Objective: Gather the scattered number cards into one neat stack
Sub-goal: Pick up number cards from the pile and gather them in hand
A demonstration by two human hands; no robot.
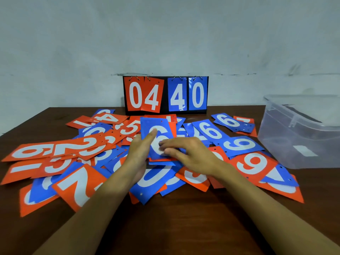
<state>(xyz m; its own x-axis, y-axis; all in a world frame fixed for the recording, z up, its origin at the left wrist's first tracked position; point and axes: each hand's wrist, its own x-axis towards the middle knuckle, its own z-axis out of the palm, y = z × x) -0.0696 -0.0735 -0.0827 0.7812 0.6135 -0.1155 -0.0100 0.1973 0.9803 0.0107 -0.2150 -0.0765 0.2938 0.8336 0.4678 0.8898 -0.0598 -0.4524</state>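
Note:
Several red and blue number cards lie scattered and overlapping across the brown table (174,227), among them a red 2 (77,183) at the left and a red 9 (252,162) at the right. Above the middle of the pile my left hand (139,153) holds a small stack of cards from its left edge, thumb on the face of the top one, a blue 6 card (156,126). My right hand (189,153) lies over the stack's right side, its fingers resting flat on the white digit. How many cards the stack holds is hidden.
A black flip scoreboard (165,94) reading 04 40 stands against the wall at the back of the table. A clear plastic box (301,137) sits at the right, close to the outermost cards. Bare tabletop shows along the front edge.

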